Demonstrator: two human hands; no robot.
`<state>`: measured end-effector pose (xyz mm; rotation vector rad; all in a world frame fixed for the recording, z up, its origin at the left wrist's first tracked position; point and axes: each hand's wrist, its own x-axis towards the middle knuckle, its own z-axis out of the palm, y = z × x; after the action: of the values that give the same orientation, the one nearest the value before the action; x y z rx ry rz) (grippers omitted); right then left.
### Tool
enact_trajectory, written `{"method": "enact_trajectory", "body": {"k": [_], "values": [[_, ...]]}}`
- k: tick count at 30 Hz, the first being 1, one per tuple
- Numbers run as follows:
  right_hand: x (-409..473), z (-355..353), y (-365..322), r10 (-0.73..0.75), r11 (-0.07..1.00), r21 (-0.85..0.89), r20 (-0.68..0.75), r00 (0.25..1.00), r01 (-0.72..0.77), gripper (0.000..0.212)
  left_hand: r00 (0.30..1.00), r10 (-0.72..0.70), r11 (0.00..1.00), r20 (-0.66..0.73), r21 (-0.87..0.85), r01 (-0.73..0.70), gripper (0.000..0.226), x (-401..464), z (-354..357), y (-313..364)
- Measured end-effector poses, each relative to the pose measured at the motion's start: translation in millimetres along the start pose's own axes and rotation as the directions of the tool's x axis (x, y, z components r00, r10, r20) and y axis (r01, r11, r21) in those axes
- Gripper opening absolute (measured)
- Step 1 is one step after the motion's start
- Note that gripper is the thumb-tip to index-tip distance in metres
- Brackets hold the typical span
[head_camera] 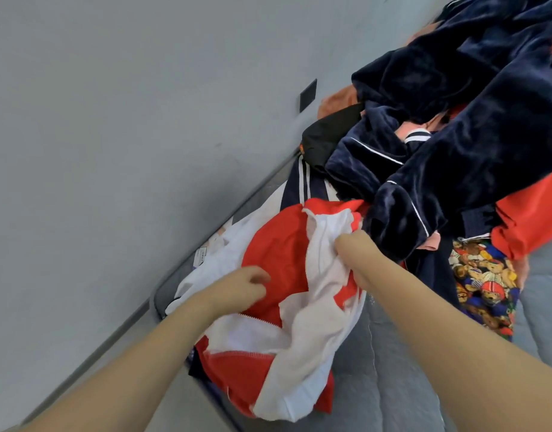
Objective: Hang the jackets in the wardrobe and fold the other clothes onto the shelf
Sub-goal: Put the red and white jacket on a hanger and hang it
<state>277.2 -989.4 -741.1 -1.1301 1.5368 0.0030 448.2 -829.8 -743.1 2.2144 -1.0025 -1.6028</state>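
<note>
Both bare forearms reach forward into a heap of clothes. The left hand [240, 286] rests on the red panel of a red and white jacket [287, 307], its fingers curled against the cloth just above the jacket's zip; whether it actually pinches the fabric cannot be told. The right hand [357, 255] is closed tight on a bunch of the jacket's white lining, gathered up at the fingertips. The jacket hangs crumpled between and below the two hands, over the edge of a grey quilted surface [393, 385]. Just right of the right hand lies a cloth printed with teddy bears [483, 288]. Beyond the right hand sits a big pile of dark blue velvet clothes [449, 126] with thin white piping, and a red sleeve [530, 219] pokes out at its right side. Past the left hand a navy garment with white stripes [302, 182] lies under the jacket, with a black piece [327, 135] and an orange one [337, 99] farther on, against a plain grey wall [112, 120] bearing a small dark square [308, 95].
</note>
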Motion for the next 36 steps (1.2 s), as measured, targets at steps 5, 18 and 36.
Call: {"method": "enact_trajectory", "body": {"k": [5, 18, 36], "values": [[-36, -10, 15, -0.222, 0.957, -0.173, 0.071, 0.972, 0.231, 0.016, 0.978, -0.2, 0.733, 0.054, -0.654, 0.186, 0.049, 28, -15, 40], [-153, -22, 13, -0.3, 0.779, -0.431, 0.382, 0.874, 0.455, 0.026, 0.927, -0.104, 0.82, -0.36, -0.558, -0.124, 0.012, -131, -32, 97], [-634, 30, -154, -0.699, -0.297, -0.077, 0.697, -0.162, 0.952, 0.077, 0.275, 0.15, 0.83, -0.95, -0.03, -0.557, 0.049, -766, -70, 184]]}}
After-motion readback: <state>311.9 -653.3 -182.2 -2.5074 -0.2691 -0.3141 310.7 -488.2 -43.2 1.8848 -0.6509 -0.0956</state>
